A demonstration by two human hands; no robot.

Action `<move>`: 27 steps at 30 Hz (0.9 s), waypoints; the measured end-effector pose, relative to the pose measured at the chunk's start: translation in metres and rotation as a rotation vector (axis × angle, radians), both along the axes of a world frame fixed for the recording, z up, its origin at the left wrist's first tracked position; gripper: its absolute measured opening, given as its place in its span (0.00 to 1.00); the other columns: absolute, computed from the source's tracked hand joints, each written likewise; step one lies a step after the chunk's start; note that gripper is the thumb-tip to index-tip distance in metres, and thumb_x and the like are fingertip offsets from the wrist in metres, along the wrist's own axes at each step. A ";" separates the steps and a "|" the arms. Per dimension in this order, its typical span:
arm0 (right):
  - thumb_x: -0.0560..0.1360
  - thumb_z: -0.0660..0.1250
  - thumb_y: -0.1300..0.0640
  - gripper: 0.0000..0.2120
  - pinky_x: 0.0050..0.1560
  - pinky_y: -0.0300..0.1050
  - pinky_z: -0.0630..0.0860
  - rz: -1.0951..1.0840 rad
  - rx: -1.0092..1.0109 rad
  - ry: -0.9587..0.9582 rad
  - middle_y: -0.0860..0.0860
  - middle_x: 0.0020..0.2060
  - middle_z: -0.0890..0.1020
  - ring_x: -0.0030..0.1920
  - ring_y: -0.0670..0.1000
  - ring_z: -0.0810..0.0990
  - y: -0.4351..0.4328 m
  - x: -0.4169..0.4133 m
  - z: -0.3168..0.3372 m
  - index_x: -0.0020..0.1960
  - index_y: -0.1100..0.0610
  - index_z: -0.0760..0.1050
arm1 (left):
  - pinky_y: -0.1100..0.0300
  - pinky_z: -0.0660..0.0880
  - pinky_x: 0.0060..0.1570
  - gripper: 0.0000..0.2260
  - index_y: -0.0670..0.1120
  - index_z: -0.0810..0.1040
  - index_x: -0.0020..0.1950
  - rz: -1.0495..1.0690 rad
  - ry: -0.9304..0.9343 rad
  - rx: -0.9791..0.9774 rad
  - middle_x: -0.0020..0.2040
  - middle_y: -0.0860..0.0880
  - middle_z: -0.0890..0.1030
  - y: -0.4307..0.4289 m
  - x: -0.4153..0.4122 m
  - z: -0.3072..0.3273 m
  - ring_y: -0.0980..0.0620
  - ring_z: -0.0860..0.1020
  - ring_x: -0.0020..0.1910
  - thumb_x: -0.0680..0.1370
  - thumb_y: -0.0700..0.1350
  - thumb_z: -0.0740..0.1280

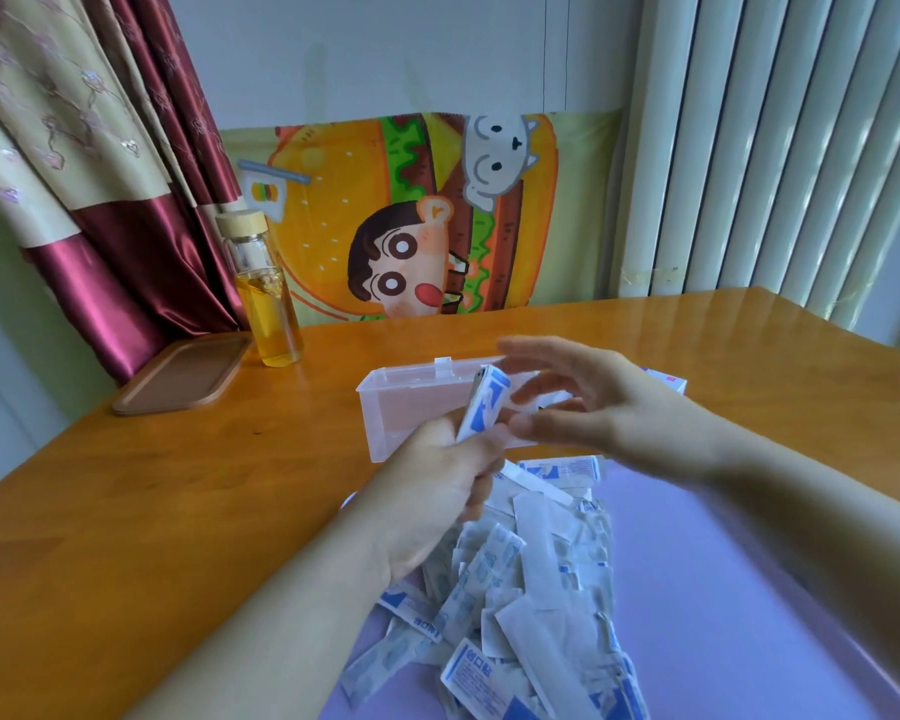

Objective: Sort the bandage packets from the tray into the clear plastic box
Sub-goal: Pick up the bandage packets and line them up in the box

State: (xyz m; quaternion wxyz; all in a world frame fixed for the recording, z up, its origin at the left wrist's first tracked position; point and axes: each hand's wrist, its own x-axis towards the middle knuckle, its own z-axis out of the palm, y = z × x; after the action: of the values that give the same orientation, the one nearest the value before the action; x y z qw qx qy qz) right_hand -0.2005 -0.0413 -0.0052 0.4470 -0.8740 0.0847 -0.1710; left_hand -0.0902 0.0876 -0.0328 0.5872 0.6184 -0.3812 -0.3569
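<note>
Item: small stack of bandage packets [481,405], blue-and-white, pinched upright in my left hand [437,491], fingers closed round its lower end, held just in front of the clear plastic box [385,407]. My right hand [588,402] is spread open beside the stack, fingers apart and holding nothing; it is blurred, so I cannot tell whether a fingertip touches the top packet. Box: open, on the wooden table [152,491], apparently little in it as yet. Stock remaining: a loose heap of packets [531,579] on the lilac tray [723,589] below my wrists, most of the job undone. Risks: the stack is gripped only at its base, so the upper packets may fan out and slide off over the box's near wall onto the table; a clumsy squaring tap from my right hand could knock them askew; the light box could skid away if the stack is pushed against its rim; my left forearm could drag packets off the tray edge.
</note>
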 end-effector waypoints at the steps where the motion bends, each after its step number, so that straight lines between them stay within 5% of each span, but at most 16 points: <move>1: 0.70 0.71 0.51 0.20 0.60 0.46 0.75 -0.002 0.095 -0.001 0.43 0.54 0.81 0.53 0.43 0.79 -0.001 0.000 -0.001 0.61 0.46 0.75 | 0.68 0.57 0.23 0.07 0.46 0.70 0.42 -0.013 0.002 0.007 0.25 0.56 0.63 0.000 0.004 0.001 0.59 0.59 0.22 0.80 0.39 0.60; 3: 0.73 0.69 0.57 0.06 0.58 0.48 0.75 -0.019 0.282 0.014 0.46 0.45 0.84 0.47 0.45 0.80 -0.007 0.014 -0.007 0.48 0.49 0.81 | 0.68 0.56 0.22 0.08 0.46 0.68 0.42 -0.018 0.014 0.011 0.25 0.55 0.63 -0.001 0.011 0.001 0.59 0.58 0.22 0.80 0.37 0.60; 6: 0.73 0.69 0.58 0.07 0.58 0.52 0.71 -0.084 0.376 0.065 0.48 0.39 0.83 0.45 0.48 0.77 -0.007 0.034 -0.013 0.38 0.52 0.83 | 0.67 0.55 0.23 0.07 0.45 0.70 0.44 -0.034 0.013 -0.005 0.26 0.54 0.62 -0.003 0.021 0.001 0.58 0.58 0.22 0.79 0.36 0.62; 9: 0.73 0.69 0.56 0.07 0.56 0.56 0.70 -0.066 0.414 0.069 0.54 0.40 0.80 0.45 0.53 0.73 -0.001 0.049 -0.017 0.37 0.53 0.82 | 0.66 0.56 0.24 0.08 0.47 0.73 0.47 -0.043 -0.015 -0.025 0.28 0.52 0.63 -0.006 0.034 0.002 0.58 0.58 0.24 0.78 0.33 0.62; 13: 0.76 0.66 0.58 0.11 0.42 0.43 0.63 -0.029 0.492 0.022 0.57 0.40 0.73 0.39 0.51 0.66 0.007 0.075 -0.021 0.36 0.53 0.81 | 0.67 0.60 0.22 0.13 0.50 0.73 0.50 -0.005 -0.035 -0.029 0.37 0.44 0.66 -0.013 0.055 0.003 0.59 0.61 0.22 0.76 0.31 0.61; 15: 0.76 0.65 0.59 0.10 0.35 0.39 0.61 -0.037 0.479 -0.014 0.55 0.37 0.73 0.34 0.46 0.66 0.008 0.086 -0.021 0.38 0.53 0.80 | 0.66 0.62 0.24 0.13 0.51 0.73 0.52 0.020 -0.084 -0.029 0.33 0.45 0.69 -0.017 0.063 0.002 0.60 0.64 0.22 0.75 0.33 0.64; 18: 0.77 0.64 0.59 0.07 0.34 0.35 0.64 -0.087 0.376 -0.052 0.50 0.32 0.76 0.30 0.43 0.68 0.007 0.100 -0.018 0.44 0.58 0.80 | 0.65 0.65 0.30 0.13 0.53 0.74 0.54 0.010 -0.170 -0.031 0.33 0.55 0.77 -0.018 0.080 0.001 0.62 0.70 0.27 0.74 0.39 0.68; 22: 0.78 0.63 0.55 0.08 0.35 0.44 0.66 -0.300 0.200 -0.169 0.46 0.27 0.73 0.30 0.47 0.66 -0.015 0.116 -0.002 0.43 0.53 0.79 | 0.65 0.68 0.48 0.21 0.63 0.69 0.64 0.071 -0.374 0.060 0.61 0.56 0.72 -0.010 0.113 0.000 0.60 0.73 0.54 0.75 0.47 0.68; 27: 0.79 0.59 0.57 0.07 0.31 0.37 0.70 -0.423 -0.443 -0.063 0.51 0.43 0.79 0.36 0.48 0.75 -0.056 0.145 0.006 0.48 0.58 0.75 | 0.64 0.64 0.57 0.16 0.57 0.70 0.68 0.415 -0.588 0.211 0.67 0.52 0.62 -0.019 0.140 -0.020 0.51 0.70 0.62 0.81 0.46 0.60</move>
State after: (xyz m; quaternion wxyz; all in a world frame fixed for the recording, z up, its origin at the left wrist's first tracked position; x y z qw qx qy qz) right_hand -0.0559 -0.0969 0.0005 0.2026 -0.9073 0.2116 -0.3016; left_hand 0.0501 0.0690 -0.0527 0.4457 0.8158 -0.3610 -0.0747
